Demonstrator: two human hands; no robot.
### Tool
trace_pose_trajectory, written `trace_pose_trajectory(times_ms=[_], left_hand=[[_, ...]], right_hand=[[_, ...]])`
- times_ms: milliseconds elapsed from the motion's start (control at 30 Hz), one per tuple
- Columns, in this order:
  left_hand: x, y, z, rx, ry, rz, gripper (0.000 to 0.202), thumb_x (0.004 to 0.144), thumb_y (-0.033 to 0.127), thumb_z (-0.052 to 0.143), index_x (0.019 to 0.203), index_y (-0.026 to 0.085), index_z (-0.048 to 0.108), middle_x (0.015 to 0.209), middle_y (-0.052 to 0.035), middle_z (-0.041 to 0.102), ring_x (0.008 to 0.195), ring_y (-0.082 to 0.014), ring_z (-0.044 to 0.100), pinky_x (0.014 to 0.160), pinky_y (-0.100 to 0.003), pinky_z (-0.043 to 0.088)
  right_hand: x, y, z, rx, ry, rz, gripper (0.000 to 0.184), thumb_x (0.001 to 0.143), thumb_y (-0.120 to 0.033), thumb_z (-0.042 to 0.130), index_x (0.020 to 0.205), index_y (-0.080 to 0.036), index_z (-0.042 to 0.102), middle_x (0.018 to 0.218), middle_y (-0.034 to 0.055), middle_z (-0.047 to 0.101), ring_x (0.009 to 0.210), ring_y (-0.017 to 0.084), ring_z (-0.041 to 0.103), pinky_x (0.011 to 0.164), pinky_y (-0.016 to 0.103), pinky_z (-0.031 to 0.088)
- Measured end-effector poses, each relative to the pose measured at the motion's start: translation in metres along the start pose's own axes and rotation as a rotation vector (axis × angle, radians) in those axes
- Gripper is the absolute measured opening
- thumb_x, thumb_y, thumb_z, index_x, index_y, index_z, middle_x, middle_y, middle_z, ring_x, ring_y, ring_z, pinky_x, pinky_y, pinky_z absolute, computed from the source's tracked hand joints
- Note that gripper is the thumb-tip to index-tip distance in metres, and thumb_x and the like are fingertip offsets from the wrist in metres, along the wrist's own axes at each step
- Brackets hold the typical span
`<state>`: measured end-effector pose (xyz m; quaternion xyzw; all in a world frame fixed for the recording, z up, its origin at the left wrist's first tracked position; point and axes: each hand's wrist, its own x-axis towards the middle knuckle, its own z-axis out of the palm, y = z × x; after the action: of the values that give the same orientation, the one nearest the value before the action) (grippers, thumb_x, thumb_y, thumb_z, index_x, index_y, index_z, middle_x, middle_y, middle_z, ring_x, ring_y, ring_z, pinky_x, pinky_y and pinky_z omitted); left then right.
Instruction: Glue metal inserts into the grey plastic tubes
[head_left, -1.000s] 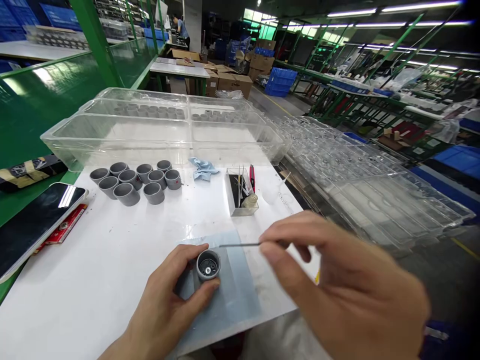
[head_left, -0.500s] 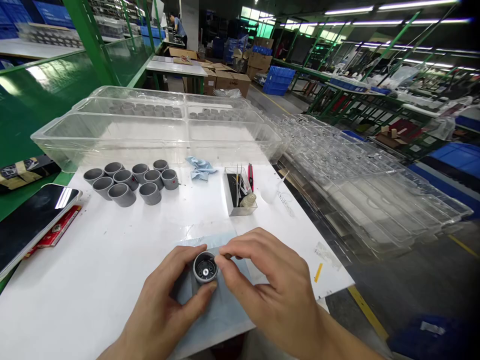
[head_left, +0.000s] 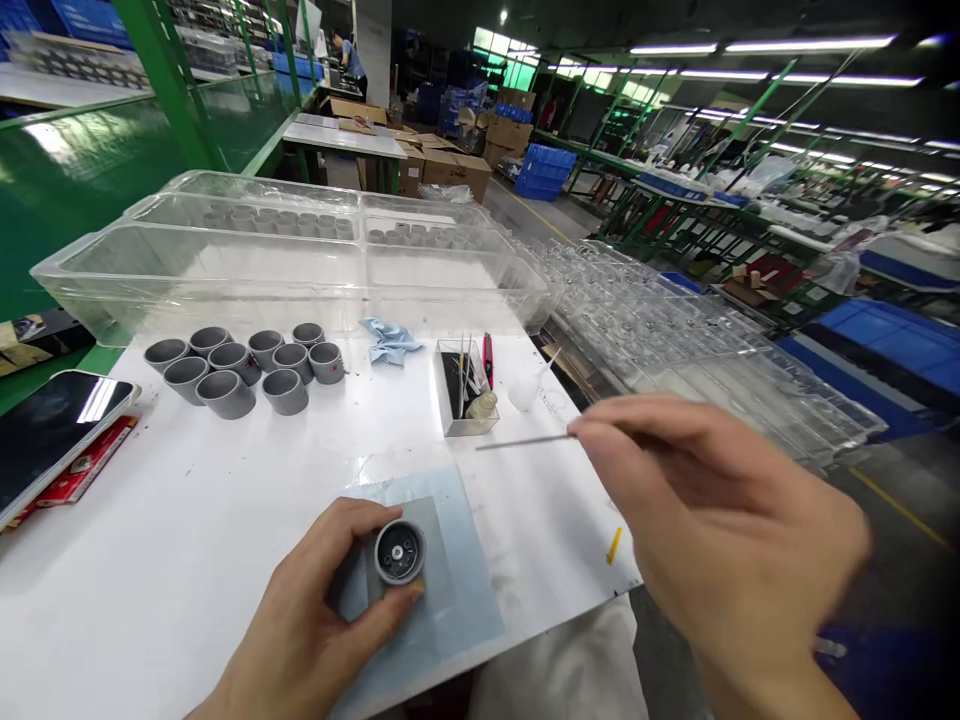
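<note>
My left hand [head_left: 322,610] grips a small grey cup [head_left: 376,565] between thumb and fingers. Inside the cup show a dark floor and a pale round piece at the centre. The cup stands on a grey square pad [head_left: 431,530] over a light blue sheet [head_left: 480,600]. Off to the right and raised above the table, my right hand [head_left: 720,510] pinches a thin metal rod [head_left: 525,441], whose free end points left. Its held end is hidden in the fingers, so I cannot tell the exact kind of tool.
Several grey cups [head_left: 226,394] stand at the left, near a phone [head_left: 60,430]. A clear box of tools [head_left: 466,425], a red cutter [head_left: 488,360], a small white bottle [head_left: 523,388] and a blue cloth [head_left: 390,340] lie ahead. Behind are clear plastic trays [head_left: 285,258].
My right hand has moved away from the cup, right and up, and the thin rod now shows in its fingers. My left hand still holds the cup on the pad.
</note>
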<state>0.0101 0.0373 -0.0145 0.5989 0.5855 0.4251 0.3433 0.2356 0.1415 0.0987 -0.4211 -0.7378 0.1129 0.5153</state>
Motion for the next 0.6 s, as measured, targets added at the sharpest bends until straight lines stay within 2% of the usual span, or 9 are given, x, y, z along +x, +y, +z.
trace_pose_trajectory(times_ms=[67, 167, 300, 400, 500, 533, 600], left_hand=[[0.0, 0.0, 0.0, -0.006, 0.002, -0.026, 0.029, 0.091, 0.026, 0.073, 0.115, 0.033, 0.057, 0.108, 0.0009, 0.068, 0.1, -0.0205, 0.069, 0.083, -0.03, 0.057], [-0.001, -0.002, 0.001, -0.005, 0.02, -0.033, 0.031, 0.089, 0.03, 0.077, 0.112, 0.033, 0.056, 0.108, 0.0009, 0.067, 0.1, -0.0212, 0.069, 0.082, -0.03, 0.057], [-0.002, -0.001, 0.002, 0.003, 0.024, -0.014, 0.032, 0.089, 0.032, 0.077, 0.113, 0.033, 0.056, 0.111, 0.001, 0.067, 0.102, -0.0207, 0.068, 0.086, -0.031, 0.055], [-0.002, 0.001, 0.004, -0.017, 0.038, -0.022, 0.033, 0.089, 0.032, 0.078, 0.114, 0.035, 0.057, 0.114, 0.0023, 0.065, 0.105, -0.0192, 0.067, 0.088, -0.03, 0.053], [0.0, 0.004, 0.004, -0.023, 0.007, 0.041, 0.033, 0.09, 0.027, 0.078, 0.113, 0.037, 0.057, 0.114, 0.0033, 0.065, 0.106, -0.0181, 0.067, 0.087, -0.029, 0.053], [0.0, 0.004, 0.004, -0.016, -0.009, 0.072, 0.034, 0.09, 0.025, 0.077, 0.114, 0.037, 0.057, 0.114, 0.0032, 0.065, 0.107, -0.0178, 0.067, 0.088, -0.029, 0.053], [0.001, 0.004, 0.002, -0.001, -0.03, 0.115, 0.036, 0.09, 0.02, 0.076, 0.115, 0.037, 0.056, 0.114, 0.0024, 0.065, 0.106, -0.0173, 0.068, 0.088, -0.029, 0.054]], right_hand=[[0.011, 0.016, 0.002, -0.07, 0.053, -0.003, 0.007, 0.089, -0.021, 0.076, 0.091, -0.027, 0.078, 0.085, -0.0013, 0.075, 0.072, 0.016, 0.063, 0.067, 0.03, 0.049], [0.022, 0.034, 0.01, -0.149, 0.047, -0.02, 0.002, 0.09, -0.027, 0.076, 0.091, -0.026, 0.078, 0.085, -0.0002, 0.076, 0.067, 0.015, 0.061, 0.064, 0.03, 0.048], [0.027, 0.045, 0.024, -0.158, 0.017, -0.004, 0.008, 0.092, -0.03, 0.073, 0.092, -0.023, 0.078, 0.086, 0.0009, 0.077, 0.067, 0.015, 0.064, 0.064, 0.03, 0.048], [0.029, 0.053, 0.037, -0.176, -0.153, 0.02, 0.009, 0.092, -0.027, 0.072, 0.091, -0.021, 0.078, 0.088, 0.0017, 0.079, 0.075, 0.017, 0.07, 0.069, 0.031, 0.05], [0.032, 0.057, 0.04, -0.185, -0.324, 0.031, 0.009, 0.092, -0.025, 0.073, 0.091, -0.021, 0.08, 0.09, 0.0021, 0.081, 0.082, 0.02, 0.073, 0.075, 0.034, 0.052], [0.032, 0.055, 0.038, -0.176, -0.312, 0.025, 0.008, 0.092, -0.026, 0.074, 0.092, -0.022, 0.081, 0.091, 0.002, 0.081, 0.082, 0.021, 0.073, 0.075, 0.034, 0.052], [0.029, 0.046, 0.026, -0.168, -0.168, -0.005, 0.007, 0.09, -0.027, 0.076, 0.094, -0.025, 0.081, 0.09, 0.0015, 0.08, 0.08, 0.021, 0.071, 0.072, 0.034, 0.052]])
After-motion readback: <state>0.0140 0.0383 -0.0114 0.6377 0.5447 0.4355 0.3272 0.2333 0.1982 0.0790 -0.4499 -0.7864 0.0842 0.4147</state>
